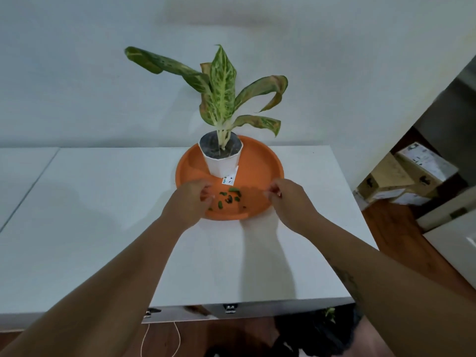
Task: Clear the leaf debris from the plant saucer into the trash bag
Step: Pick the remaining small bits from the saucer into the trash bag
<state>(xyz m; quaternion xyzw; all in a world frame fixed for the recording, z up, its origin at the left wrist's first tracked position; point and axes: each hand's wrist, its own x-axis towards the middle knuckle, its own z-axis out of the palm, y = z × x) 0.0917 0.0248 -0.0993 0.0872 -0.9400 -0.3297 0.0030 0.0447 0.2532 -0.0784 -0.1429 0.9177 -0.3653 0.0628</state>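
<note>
A white rectangular table spans the view. The left hand reaches over the near-left rim of a round orange plastic saucer that lies flat on the table. Its fingers curl down just left of the debris, and whether they pinch a scrap cannot be told. The small green leaf scraps lie on the saucer's near floor, between the two hands, in a loose band running left to right. The largest scrap, at the far side, lies with its long axis across the view, and a few smaller ones point away from the person. Behind them, on the saucer's far half, stands a white tapered pot holding a variegated green plant. The right hand is at the saucer's near-right rim with its fingertips drawn together, but what they hold is unclear. Below the table's near edge is a blurred black trash bag. Cardboard boxes sit on the floor at far right.
</note>
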